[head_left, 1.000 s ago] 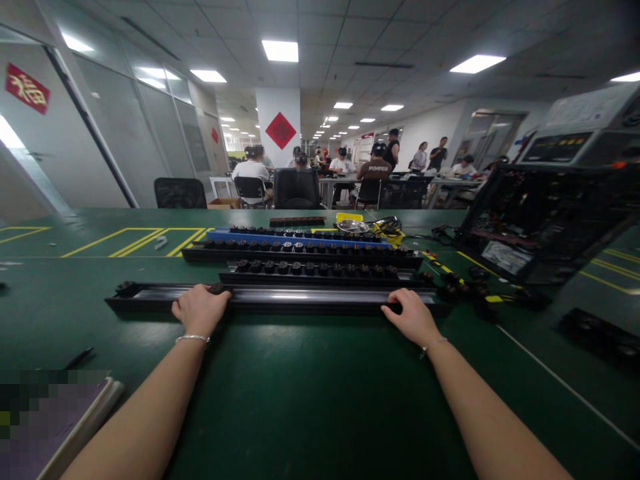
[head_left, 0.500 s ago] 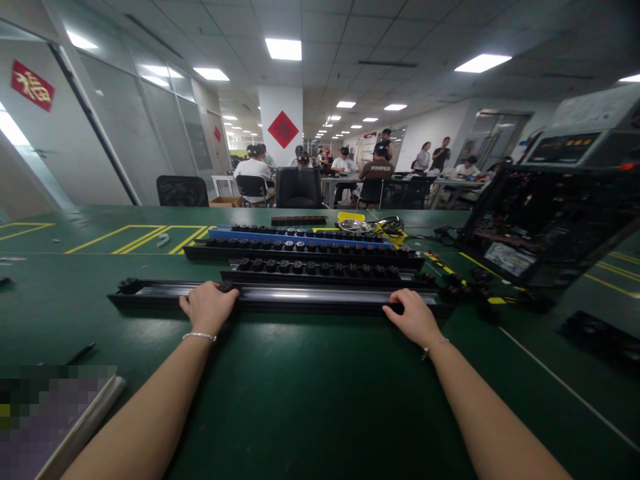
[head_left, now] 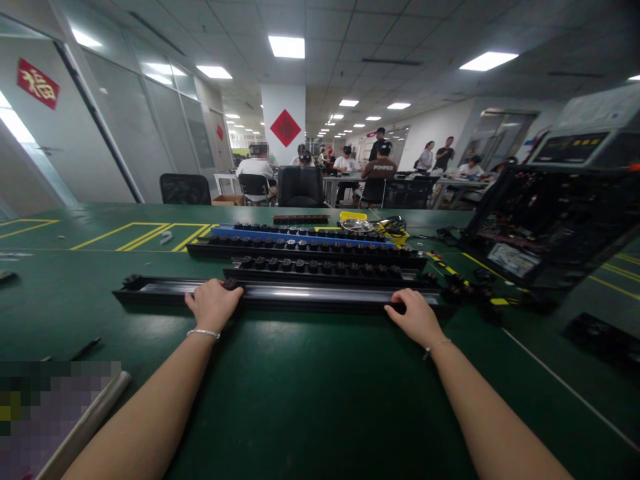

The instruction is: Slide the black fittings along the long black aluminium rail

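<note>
Black rail (head_left: 310, 293) lies crosswise on the green table (head_left: 300, 387), just in front of the knob-filled racks (head_left: 320, 267). It looks long, stiff and probably metal, so it should lift level only if you hold it well apart. Your left hand (head_left: 213, 303) and right hand (head_left: 415, 317) do that now, fingers curled over its near edge, gripping it. Since a second ago only your viewpoint has drifted.
</note>
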